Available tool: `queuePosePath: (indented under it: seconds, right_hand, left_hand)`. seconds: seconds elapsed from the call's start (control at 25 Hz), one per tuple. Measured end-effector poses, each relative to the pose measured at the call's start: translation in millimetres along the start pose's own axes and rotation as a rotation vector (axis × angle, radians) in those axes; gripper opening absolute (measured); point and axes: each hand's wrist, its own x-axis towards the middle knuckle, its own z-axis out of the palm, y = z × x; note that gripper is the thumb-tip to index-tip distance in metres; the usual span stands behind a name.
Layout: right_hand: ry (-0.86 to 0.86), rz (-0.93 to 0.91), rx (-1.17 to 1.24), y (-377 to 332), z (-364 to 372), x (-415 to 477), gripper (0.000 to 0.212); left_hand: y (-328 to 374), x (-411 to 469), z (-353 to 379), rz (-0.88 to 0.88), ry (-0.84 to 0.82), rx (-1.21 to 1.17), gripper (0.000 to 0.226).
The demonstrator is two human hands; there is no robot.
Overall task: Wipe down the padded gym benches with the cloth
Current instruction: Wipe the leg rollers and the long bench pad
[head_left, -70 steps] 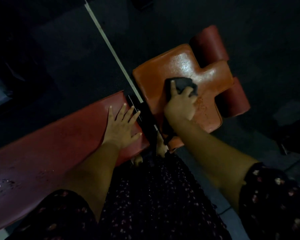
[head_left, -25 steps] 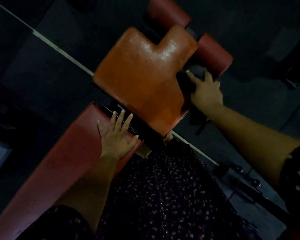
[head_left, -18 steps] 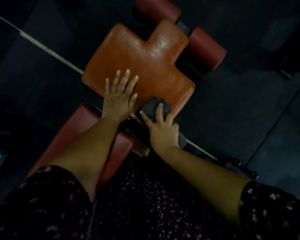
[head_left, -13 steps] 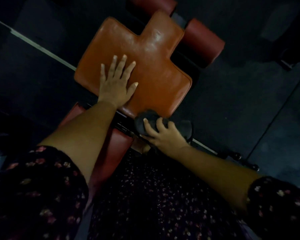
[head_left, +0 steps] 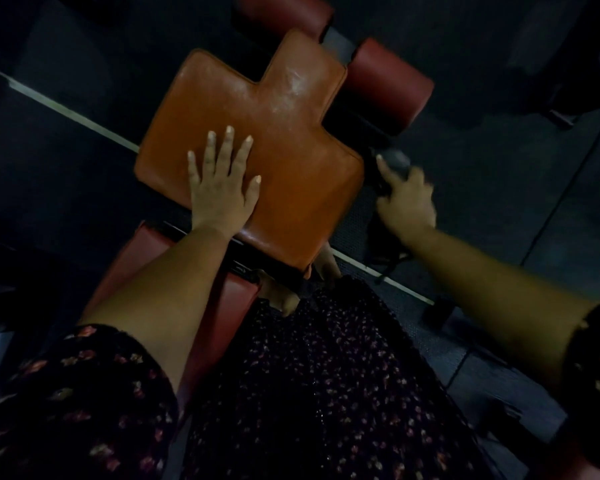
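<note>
An orange padded seat (head_left: 291, 143), T-shaped at its far end, lies in the middle of the view. My left hand (head_left: 220, 183) rests flat on its near left part with fingers spread. My right hand (head_left: 406, 199) is off the pad's right edge and holds a dark grey cloth (head_left: 394, 162) against the pad's side; the index finger points forward. The image there is blurred. A darker red long bench pad (head_left: 229, 313) runs toward me under my left forearm.
Two red roller pads (head_left: 388, 81) sit beyond the seat's far end. The floor (head_left: 499, 174) is dark rubber matting with a pale line (head_left: 66, 109) crossing at left. A dark strap and bench frame parts (head_left: 437, 311) lie on the floor at right. My patterned dress fills the bottom.
My right hand has swung with the cloth from the seat's near edge out to its right side. My left hand stays flat on the orange seat, where it moved from the red pad.
</note>
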Motion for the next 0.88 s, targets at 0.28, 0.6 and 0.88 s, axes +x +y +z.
queuePosePath:
  seconds: [0.28,0.6,0.88]
  right_hand:
    - [-0.230,-0.210,-0.077,-62,90,-145,0.080]
    - [-0.214,-1.062,-0.835,-8,52,-90,0.037]
    - [-0.033,-0.781,-0.821,29,-33,7,0.050]
  left_hand:
    - [15,0,9,-0.097,0.059,-0.080,0.065]
    - [17,0,7,-0.103,0.068,-0.082,0.065]
    - [28,0,4,-0.181,0.080,-0.101,0.063]
